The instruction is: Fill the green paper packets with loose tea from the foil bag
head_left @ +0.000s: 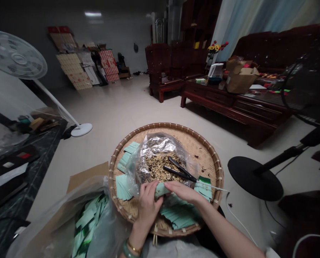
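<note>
Okay, we're seeing the left hand (147, 204) and right hand (183, 191) working close together, both clamped on a pale green paper packet (161, 190) over the near side of a round woven bamboo tray (165, 125). We're noting a crinkled foil bag (154, 147) of brown granules (160, 168) on the tray, black tongs (178, 171) lying across it, green packets (123, 187) stacked beside it, and a clear plastic bag (95, 229) holding more at lower left.

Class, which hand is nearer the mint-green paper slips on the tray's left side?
Left. The left hand sits just right of the mint-green paper slips; the right hand lies farther right.
</note>
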Demonstrator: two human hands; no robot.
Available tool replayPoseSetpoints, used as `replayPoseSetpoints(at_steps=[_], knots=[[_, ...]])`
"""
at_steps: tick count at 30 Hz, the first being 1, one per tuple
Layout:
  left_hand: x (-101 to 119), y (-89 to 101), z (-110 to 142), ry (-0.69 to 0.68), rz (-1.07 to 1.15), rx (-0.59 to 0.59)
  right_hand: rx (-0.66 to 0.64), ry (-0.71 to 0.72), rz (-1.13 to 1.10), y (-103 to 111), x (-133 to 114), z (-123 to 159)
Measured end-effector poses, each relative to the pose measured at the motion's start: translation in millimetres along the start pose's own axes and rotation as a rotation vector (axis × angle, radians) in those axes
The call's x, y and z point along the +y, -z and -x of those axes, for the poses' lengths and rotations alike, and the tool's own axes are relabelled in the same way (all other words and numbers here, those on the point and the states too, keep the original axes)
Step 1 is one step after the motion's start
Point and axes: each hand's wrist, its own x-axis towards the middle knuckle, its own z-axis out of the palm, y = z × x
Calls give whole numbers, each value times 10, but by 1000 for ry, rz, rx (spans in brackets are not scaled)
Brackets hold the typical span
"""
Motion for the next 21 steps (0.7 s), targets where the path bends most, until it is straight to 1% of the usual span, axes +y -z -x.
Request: replayPoseSetpoints(at_steps=[3,4,5,6,7,9,11,13,17,21], knots=[[-44,-2,-9,52,-1,65,110,50,-130,82,7,-11],[-60,2,-10,66,-3,83,169,73,-146,118,33,-23],[-76,5,-10,79,-4,99,235,91,-113,154,72,-38],[-92,6,-8,91,-4,113,302,104,-28,186,122,-57],[-107,5,-6,102,-3,129,361,111,106,213,180,-79],[-135,-1,-1,124,-1,155,430,152,421,245,299,-128],[-156,-7,5,146,5,173,436,223,657,250,390,-183],[-167,-4,12,166,22,179,409,276,777,237,428,-251],[-176,15,38,203,55,180,319,288,877,189,368,-447],[-182,11,76,229,72,171,272,302,919,125,235,-691]])
